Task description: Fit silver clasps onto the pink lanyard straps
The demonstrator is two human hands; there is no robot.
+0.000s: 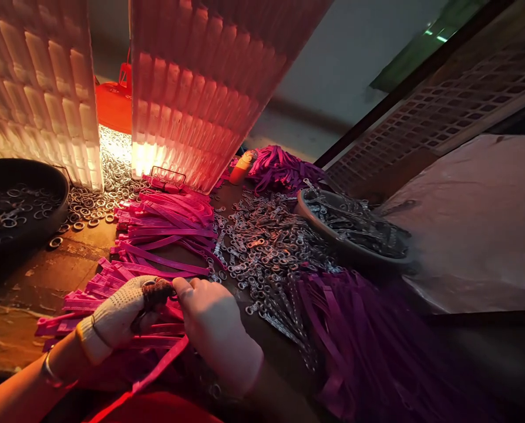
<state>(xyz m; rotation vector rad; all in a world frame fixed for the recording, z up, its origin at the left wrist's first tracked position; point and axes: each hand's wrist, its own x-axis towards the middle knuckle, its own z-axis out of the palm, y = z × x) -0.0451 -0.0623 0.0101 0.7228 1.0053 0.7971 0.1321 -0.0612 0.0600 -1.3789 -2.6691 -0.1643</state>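
My left hand (128, 311), in a pale dotted glove with dark wrapping round the fingers, is closed at the lower middle, over a row of pink straps (170, 229). Touching its fingertips is my right hand (214, 329), also in a pale glove, its thumb and fingers pinched together. A small dark piece shows between the two hands, too hidden to name. One pink strap (161, 364) hangs below them toward the bottom edge. Right of my hands lies a heap of metal clasps (266, 241).
A dark bowl of rings (64, 202) stands left, loose metal rings (93, 205) beside it. Translucent ridged panels (192, 106) rise behind, near a red lamp (115, 106). Right are a basin of clasps (304, 205), purple straps (342, 329) and a pale sack (478, 223).
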